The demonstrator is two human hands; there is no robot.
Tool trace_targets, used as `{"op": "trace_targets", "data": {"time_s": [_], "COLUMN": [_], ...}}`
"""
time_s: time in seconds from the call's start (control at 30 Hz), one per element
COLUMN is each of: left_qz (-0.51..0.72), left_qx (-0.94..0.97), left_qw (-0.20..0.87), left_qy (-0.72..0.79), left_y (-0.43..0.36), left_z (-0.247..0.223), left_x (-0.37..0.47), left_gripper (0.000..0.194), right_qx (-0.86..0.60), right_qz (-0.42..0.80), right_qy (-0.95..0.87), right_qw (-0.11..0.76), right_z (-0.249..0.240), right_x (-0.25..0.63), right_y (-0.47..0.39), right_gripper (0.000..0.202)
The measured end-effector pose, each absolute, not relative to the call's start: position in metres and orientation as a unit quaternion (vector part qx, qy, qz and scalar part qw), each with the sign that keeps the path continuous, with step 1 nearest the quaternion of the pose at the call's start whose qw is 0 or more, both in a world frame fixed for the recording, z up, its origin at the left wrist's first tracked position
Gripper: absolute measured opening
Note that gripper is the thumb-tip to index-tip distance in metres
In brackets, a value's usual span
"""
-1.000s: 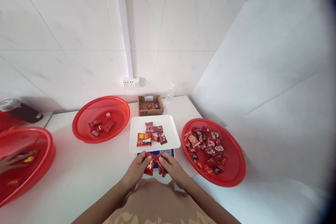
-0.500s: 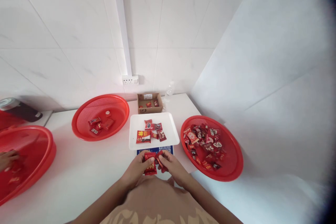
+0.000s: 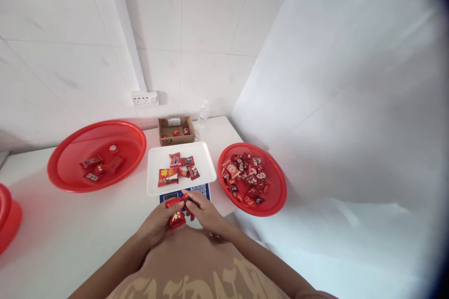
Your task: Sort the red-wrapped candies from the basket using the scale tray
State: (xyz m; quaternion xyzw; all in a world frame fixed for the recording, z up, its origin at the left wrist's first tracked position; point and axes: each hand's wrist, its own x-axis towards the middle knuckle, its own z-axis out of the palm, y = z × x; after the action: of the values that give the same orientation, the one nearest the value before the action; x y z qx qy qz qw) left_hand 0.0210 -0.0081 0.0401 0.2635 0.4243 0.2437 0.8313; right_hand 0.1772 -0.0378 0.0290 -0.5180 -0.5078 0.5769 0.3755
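Note:
Close to my body, my left hand is closed on a red candy packet with light lettering. Right beside it, my right hand pinches small red wrapped candies, partly hidden by the fingers. Both hands are in front of a digital scale with a blue keypad. On top of the scale sits a white tray, where several red packets lie, among them a larger red and yellow packet.
At right, a red basket holds many red candies. Another red basket at left has several packets. Behind the tray stand a cardboard box with a few packets and a clear bottle. Part of a third red basket shows far left.
My view has turned right, so everything appears further left and the co-worker's hand is out of sight. My right fingers have shifted over the candies; the packets on the tray look unchanged.

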Motion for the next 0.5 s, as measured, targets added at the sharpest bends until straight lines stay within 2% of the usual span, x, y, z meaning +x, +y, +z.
{"op": "trace_targets", "data": {"time_s": [0.13, 0.23, 0.3, 0.4, 0.43, 0.5], "left_qz": [0.246, 0.27, 0.289, 0.314, 0.324, 0.34], "left_qx": [0.227, 0.179, 0.142, 0.085, 0.069, 0.045], "left_qw": [0.838, 0.832, 0.818, 0.792, 0.786, 0.779], "left_qy": [0.432, 0.451, 0.478, 0.517, 0.521, 0.525], "left_y": [-0.006, -0.001, 0.003, 0.01, 0.012, 0.013], "left_z": [0.043, 0.045, 0.047, 0.049, 0.049, 0.05], "left_x": [0.023, 0.023, 0.02, 0.013, 0.011, 0.008], "left_gripper": [0.025, 0.019, 0.016, 0.009, 0.009, 0.009], "right_qx": [-0.493, -0.51, -0.559, -0.682, -0.722, -0.786], "right_qz": [0.598, 0.611, 0.573, 0.424, 0.38, 0.325], "right_qy": [-0.514, -0.454, -0.404, -0.361, -0.362, -0.427], "right_qw": [0.368, 0.401, 0.442, 0.474, 0.45, 0.307], "right_z": [0.033, 0.025, 0.011, -0.022, -0.034, -0.057], "right_x": [0.183, 0.199, 0.22, 0.266, 0.282, 0.31], "right_y": [-0.039, -0.032, -0.023, -0.007, -0.002, 0.004], "right_gripper": [0.051, 0.051, 0.05, 0.049, 0.049, 0.047]}}
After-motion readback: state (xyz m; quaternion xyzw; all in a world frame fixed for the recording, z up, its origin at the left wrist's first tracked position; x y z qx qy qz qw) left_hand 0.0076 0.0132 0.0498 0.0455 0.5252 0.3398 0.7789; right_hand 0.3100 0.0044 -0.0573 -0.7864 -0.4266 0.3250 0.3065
